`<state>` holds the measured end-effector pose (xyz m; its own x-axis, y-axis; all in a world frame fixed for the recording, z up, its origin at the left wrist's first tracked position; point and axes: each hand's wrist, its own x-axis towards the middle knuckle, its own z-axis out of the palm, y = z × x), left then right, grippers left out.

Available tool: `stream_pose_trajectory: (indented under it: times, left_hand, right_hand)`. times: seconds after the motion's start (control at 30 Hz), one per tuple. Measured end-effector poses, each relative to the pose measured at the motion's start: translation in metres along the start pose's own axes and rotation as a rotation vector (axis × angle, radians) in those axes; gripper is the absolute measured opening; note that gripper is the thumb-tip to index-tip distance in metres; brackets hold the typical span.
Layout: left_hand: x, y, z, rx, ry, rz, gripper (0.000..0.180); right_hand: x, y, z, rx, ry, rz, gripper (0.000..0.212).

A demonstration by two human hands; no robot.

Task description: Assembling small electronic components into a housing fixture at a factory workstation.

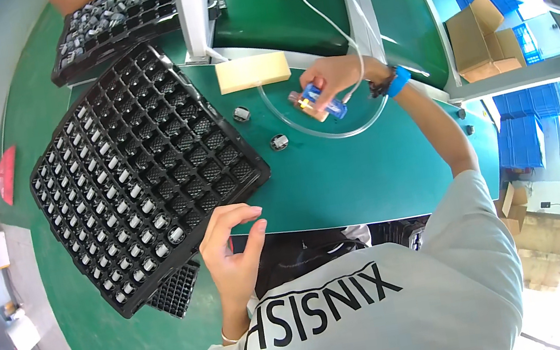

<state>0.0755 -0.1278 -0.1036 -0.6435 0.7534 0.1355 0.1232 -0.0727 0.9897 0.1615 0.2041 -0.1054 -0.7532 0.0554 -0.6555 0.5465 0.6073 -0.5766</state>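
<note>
So we're pinching one blue-and-amber plastic handheld tool between our right hand's thumb and fingers, over the green bench at one o'clock. Guessing we're mid-use; the next move is probably calling for a steady grip. From there, two silver-and-black metal parts are sitting at eight and nine, one pale-yellow foam block at ten. Our left hand is holding nothing at seven, fingers bent, thumb apart. One big black plastic tray is lying past nine, its contents too many for us to count.

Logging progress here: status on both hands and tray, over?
Right hand gripping blue tool. Left hand empty, beside partly filled black tray. Possible snag: clear hose near tool.
</note>
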Motion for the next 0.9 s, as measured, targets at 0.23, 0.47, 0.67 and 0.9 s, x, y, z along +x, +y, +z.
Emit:
stream_pose_trajectory:
  times: [0.23, 0.47, 0.67, 0.9]
  left_hand:
    - [-0.02, -0.01, 0.006, -0.006, 0.041, -0.029, 0.016]
    - [-0.021, -0.012, 0.025, 0.091, -0.005, -0.019, 0.007]
    - [-0.023, -0.015, 0.037, 0.098, -0.05, -0.022, 0.007]
    - [-0.024, -0.021, 0.036, 0.065, -0.078, -0.037, 0.008]
  right_hand:
    - [0.023, 0.065, 0.004, 0.625, 0.484, -0.124, 0.033]
    - [0.005, 0.086, 0.036, 1.536, 1.017, -0.287, 0.028]
    - [-0.082, 0.107, 0.07, 0.89, 1.301, -0.198, 0.022]
    - [-0.228, 0.219, 0.115, -0.613, 1.618, 0.742, 0.022]
